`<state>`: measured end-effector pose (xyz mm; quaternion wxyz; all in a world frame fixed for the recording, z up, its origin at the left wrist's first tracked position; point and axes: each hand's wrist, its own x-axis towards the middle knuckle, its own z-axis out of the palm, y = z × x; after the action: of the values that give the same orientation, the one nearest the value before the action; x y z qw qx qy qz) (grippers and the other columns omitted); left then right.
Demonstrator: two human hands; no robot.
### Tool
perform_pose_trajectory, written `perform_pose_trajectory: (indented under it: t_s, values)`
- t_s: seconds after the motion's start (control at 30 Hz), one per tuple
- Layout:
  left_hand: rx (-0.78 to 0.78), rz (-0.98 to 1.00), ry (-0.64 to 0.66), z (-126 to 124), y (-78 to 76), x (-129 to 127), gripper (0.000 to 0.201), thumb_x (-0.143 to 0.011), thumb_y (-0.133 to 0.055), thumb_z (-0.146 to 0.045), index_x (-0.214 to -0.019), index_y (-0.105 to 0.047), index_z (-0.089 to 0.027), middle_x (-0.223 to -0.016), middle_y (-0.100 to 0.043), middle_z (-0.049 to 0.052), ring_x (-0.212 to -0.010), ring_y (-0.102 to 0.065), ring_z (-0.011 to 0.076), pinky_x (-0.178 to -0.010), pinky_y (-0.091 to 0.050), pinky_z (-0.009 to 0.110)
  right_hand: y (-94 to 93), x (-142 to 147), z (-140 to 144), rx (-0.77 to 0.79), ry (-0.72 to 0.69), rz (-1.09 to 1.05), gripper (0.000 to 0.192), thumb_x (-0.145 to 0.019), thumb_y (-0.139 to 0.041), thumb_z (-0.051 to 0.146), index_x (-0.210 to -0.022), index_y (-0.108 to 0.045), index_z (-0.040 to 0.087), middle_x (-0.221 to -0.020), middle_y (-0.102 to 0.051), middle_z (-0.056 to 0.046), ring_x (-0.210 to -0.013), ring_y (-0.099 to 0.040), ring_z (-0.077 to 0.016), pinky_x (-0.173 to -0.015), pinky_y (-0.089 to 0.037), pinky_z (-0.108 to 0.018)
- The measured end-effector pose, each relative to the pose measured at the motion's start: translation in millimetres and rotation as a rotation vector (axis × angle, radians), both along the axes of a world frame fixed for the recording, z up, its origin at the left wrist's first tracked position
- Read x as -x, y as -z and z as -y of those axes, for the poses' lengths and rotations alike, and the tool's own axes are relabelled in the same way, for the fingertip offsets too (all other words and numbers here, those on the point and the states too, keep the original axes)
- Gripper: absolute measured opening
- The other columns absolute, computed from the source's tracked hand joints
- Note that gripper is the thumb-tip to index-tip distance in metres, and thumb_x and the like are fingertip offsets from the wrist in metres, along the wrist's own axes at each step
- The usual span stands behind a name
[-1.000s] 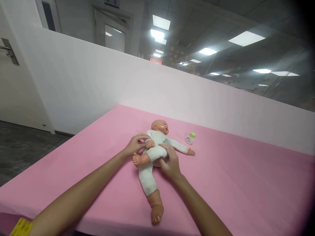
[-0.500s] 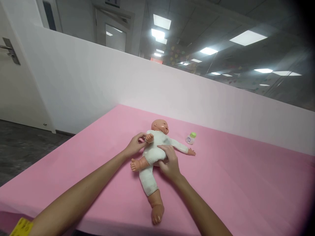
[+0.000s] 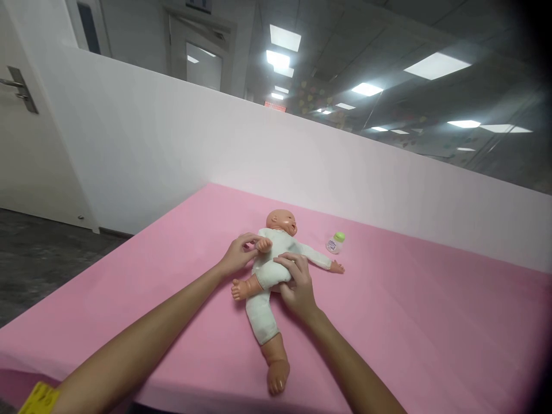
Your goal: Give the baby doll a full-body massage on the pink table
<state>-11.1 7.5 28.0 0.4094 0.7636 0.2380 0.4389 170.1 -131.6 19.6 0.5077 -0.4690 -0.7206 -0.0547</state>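
Observation:
A baby doll [image 3: 274,241] with a white cloth body and plastic head, hands and feet lies on the pink table cover [image 3: 388,322]. Its head points away from me and its face turns right. One of its legs crosses over the other. My left hand [image 3: 238,254] is closed around the doll's arm near its small hand, at the left side of the chest. With fingers on top and thumb below, my right hand [image 3: 298,286] grips the doll's bent leg at the thigh. The doll's other arm stretches out to the right.
A small clear bottle [image 3: 334,244] with a green cap stands right of the doll, beyond its outstretched arm. Behind the table runs a white partition wall [image 3: 267,149]. A door [image 3: 26,138] is at the far left. The table's front edge lies close to me.
Almost nothing differs. The doll's left-side hand and crossed foot have shifted very slightly to the right, and the whole view has moved by a few pixels. Both hands keep their hold.

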Motion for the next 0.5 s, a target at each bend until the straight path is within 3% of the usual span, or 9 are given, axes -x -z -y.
perform_pose_trajectory:
  t_s: [0.13, 0.37, 0.5]
  values:
    - [-0.088, -0.014, 0.034, 1.5, -1.4, 0.4, 0.028, -0.086, -0.070, -0.040, -0.109, -0.078, -0.027, -0.122, -0.070, 0.008, -0.122, -0.057, 0.0305, -0.096, -0.049, 0.041, -1.8, -1.6, -0.7, -0.002, 0.004, -0.041, 0.060, -0.071, -0.052, 0.006, -0.125, -0.063, 0.028, -0.116, -0.063, -0.007, -0.110, -0.057, -0.0295, -0.095, -0.050, -0.050]
    - [0.062, -0.006, -0.084, -1.7, 4.2, -3.4, 0.037, -0.084, -0.071, -0.043, -0.116, -0.073, -0.026, -0.120, -0.073, 0.005, -0.100, -0.063, 0.0251, -0.082, -0.049, 0.036, -4.1, -2.2, -0.1, -0.016, -0.018, -0.033, 0.059, -0.069, -0.053, 0.004, -0.121, -0.068, 0.029, -0.114, -0.063, -0.006, -0.108, -0.057, -0.0283, -0.094, -0.050, -0.048]
    - [0.018, -0.005, -0.047, -0.8, 2.2, -2.0, 0.032, -0.085, -0.071, -0.041, -0.113, -0.074, -0.025, -0.119, -0.072, 0.006, -0.107, -0.063, 0.0257, -0.085, -0.048, 0.035, -3.1, 0.3, 1.3, -0.004, -0.029, -0.011, 0.060, -0.067, -0.054, 0.003, -0.119, -0.070, 0.029, -0.112, -0.064, -0.005, -0.106, -0.057, -0.0276, -0.093, -0.050, -0.047]
